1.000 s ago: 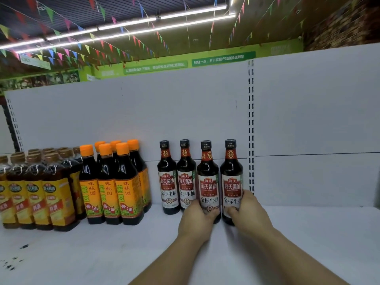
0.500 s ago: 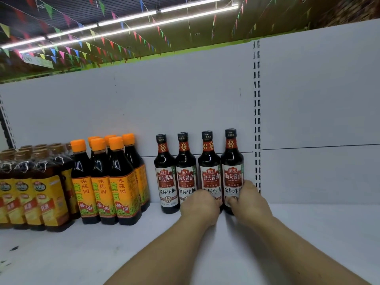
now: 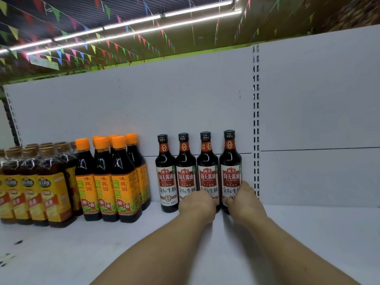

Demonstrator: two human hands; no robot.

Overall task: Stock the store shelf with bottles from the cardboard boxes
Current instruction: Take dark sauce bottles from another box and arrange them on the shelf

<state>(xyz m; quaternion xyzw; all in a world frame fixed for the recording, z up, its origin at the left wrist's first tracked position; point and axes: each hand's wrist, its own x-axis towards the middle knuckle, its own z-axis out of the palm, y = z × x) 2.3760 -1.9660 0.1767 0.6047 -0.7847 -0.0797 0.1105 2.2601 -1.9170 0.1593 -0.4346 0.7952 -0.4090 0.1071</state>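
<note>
White store shelf point(image 3: 308, 233), pale back panel point(image 3: 164, 103), bunting point(image 3: 82, 52) and strip lights point(image 3: 131, 22) overhead. Four black-capped bottles point(image 3: 166, 173) upright against the panel. Right grip point(image 3: 244, 200) wrapped round rightmost bottle point(image 3: 230, 161); left grip point(image 3: 197, 204) curled at third bottle point(image 3: 207, 161), hold unclear. Orange-capped bottles point(image 3: 102, 177) leftward.

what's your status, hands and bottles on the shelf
Right hand grips rightmost black-capped bottle at its base. Left hand against bases of second and third bottles, grip hidden. Four upright at back panel; orange-capped bottles apart, left.
</note>
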